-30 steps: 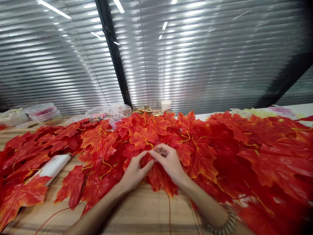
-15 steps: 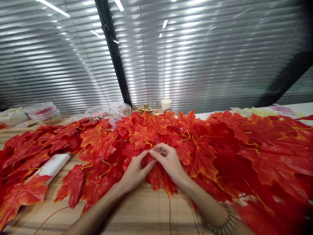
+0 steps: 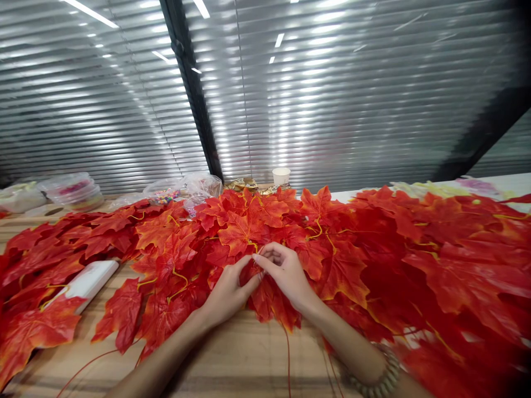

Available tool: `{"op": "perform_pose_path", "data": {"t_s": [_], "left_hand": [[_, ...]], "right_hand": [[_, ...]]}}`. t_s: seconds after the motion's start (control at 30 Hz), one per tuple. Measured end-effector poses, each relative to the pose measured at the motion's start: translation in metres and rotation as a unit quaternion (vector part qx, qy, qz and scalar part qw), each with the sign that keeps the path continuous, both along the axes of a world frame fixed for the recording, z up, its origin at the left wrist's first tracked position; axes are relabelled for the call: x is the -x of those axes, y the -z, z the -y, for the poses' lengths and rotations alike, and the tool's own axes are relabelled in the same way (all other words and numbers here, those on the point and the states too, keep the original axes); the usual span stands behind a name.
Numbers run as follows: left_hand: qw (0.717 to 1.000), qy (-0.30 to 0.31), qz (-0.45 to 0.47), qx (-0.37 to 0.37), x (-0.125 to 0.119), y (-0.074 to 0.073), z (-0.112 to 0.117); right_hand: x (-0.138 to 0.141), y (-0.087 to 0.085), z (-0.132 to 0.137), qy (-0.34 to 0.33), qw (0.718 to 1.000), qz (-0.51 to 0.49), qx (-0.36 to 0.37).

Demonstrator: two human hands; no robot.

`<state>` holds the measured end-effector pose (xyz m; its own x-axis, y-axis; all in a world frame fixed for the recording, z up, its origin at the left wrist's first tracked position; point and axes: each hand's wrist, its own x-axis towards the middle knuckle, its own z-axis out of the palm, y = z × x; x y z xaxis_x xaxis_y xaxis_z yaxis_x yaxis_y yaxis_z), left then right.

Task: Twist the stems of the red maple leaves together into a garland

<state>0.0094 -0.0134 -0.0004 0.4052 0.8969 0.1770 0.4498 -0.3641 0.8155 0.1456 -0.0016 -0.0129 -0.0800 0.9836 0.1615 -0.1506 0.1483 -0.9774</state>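
Observation:
My left hand (image 3: 233,288) and my right hand (image 3: 286,275) meet at the middle of a heap of red artificial maple leaves (image 3: 244,229). Thumbs and fingers of both are pinched together on a thin red cord, whose held part is mostly hidden by the fingertips. Just below the fingers hangs a maple leaf (image 3: 267,301) with orange edges. From under it a length of red cord (image 3: 288,359) runs down over the wooden table (image 3: 240,359). Yellow stems (image 3: 318,228) show among the leaves around my hands.
To the left a white box-like object (image 3: 93,282) lies partly under leaves. Along the back stand clear plastic containers (image 3: 74,190), a plastic bag of colourful beads (image 3: 166,194), gold wrappers (image 3: 240,184) and a paper cup (image 3: 281,176). Yellowish petals (image 3: 431,189) lie at the back right, before window blinds.
Almost nothing differs. Both hands keep the same pinch in the same place, and the whole view has shifted very slightly.

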Motion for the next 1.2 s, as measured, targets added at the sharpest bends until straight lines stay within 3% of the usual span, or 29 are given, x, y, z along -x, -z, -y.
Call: {"op": "perform_pose_path", "data": {"t_s": [0.8, 1.2], "left_hand": [[1.0, -0.001, 0.009, 0.0, -0.0007, -0.0008, 0.0019], [0.993, -0.063, 0.098, 0.036, 0.001, 0.0043, -0.0006]], "right_hand": [[0.0004, -0.0019, 0.0003, 0.0, 1.0, -0.012, 0.006], [0.0013, -0.0021, -0.001, -0.004, 0.999, -0.048, -0.009]]}}
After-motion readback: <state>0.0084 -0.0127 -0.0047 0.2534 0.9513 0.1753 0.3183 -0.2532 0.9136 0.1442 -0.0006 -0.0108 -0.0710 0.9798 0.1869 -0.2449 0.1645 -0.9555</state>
